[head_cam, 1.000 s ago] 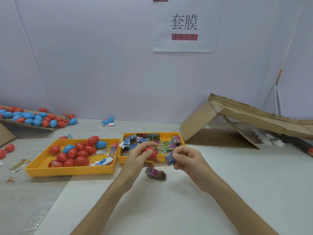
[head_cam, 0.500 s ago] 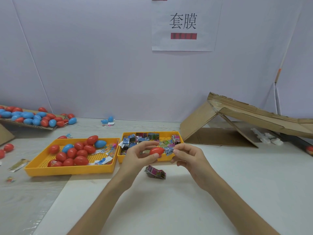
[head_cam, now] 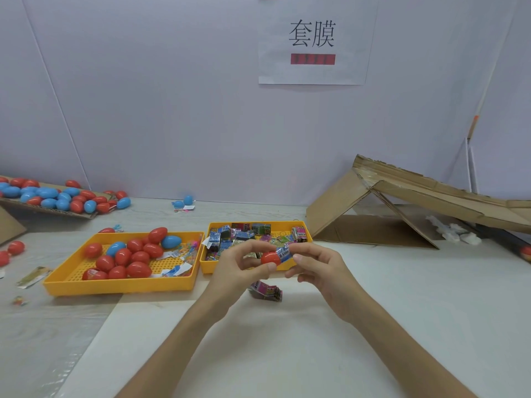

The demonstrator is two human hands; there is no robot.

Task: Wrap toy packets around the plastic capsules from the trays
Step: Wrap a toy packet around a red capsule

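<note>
White tabletop [head_cam: 287,354] meets a pale wall [head_cam: 172,110]; left hand [head_cam: 235,271] pinches a red capsule [head_cam: 270,258], right hand [head_cam: 319,268] pinches its packet [head_cam: 285,253].

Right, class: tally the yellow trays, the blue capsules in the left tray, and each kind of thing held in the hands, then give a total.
trays: 2
blue capsules: 2
red capsule, held: 1
packet, held: 1
Total: 6

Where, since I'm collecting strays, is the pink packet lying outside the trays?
In the head view the pink packet lies near centre on the white tabletop, just in front of the packet tray, below the left hand and right hand.
</note>
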